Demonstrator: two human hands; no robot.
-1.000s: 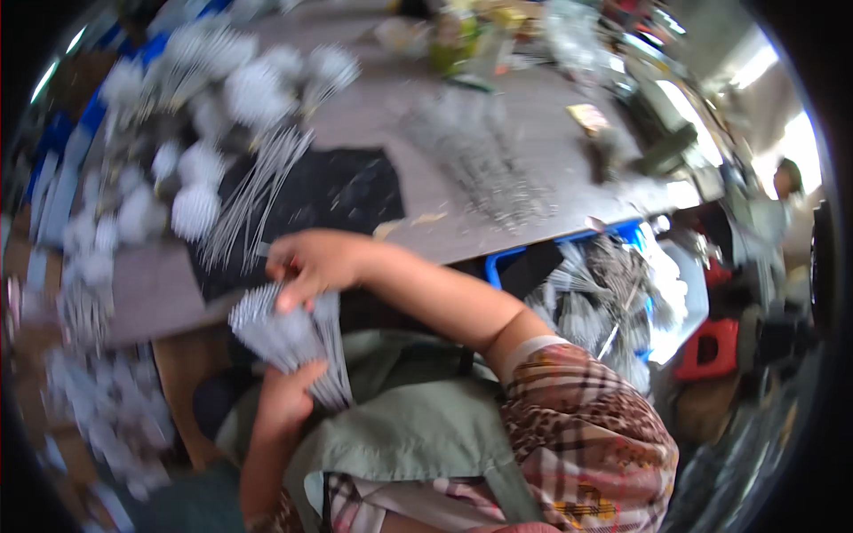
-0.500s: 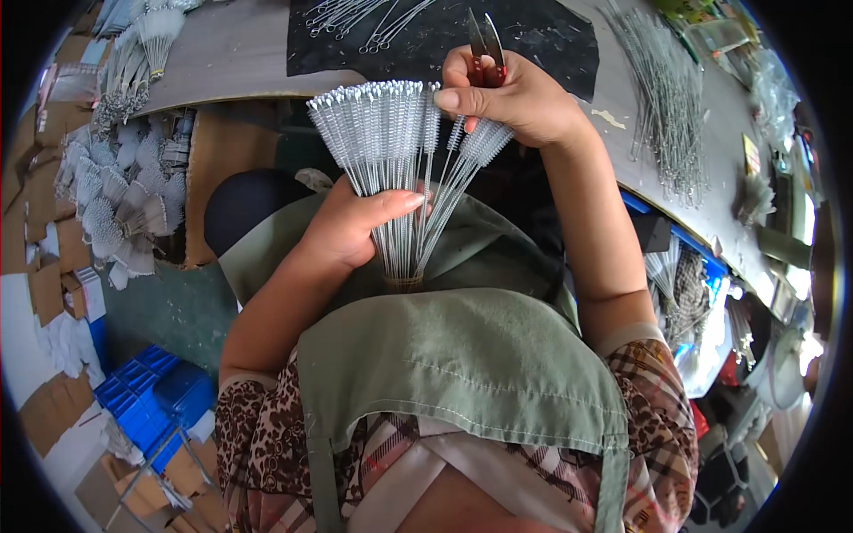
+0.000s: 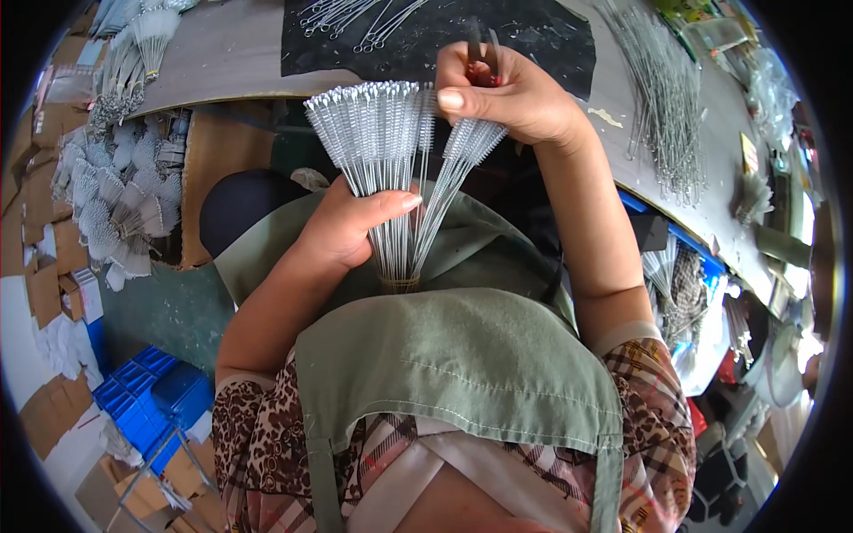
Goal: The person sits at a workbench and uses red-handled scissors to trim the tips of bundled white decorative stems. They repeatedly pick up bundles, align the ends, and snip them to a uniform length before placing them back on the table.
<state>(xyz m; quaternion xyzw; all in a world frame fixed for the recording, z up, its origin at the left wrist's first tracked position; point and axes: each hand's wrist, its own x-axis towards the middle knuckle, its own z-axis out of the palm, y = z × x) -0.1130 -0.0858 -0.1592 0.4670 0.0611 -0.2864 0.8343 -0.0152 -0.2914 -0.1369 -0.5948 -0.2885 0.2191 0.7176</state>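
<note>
Scissors (image 3: 484, 75) shifted slightly, gripped by my right hand (image 3: 511, 96), thumb's pinch unclear. Left hand (image 3: 345, 219) clasped brushes (image 3: 369, 124); I guessed sorting, next gentle parting.

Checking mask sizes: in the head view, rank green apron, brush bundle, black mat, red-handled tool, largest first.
1. Green apron
2. Brush bundle and black mat: too close to rank; the mat is cut off by the frame
3. Red-handled tool, partly hidden
</note>
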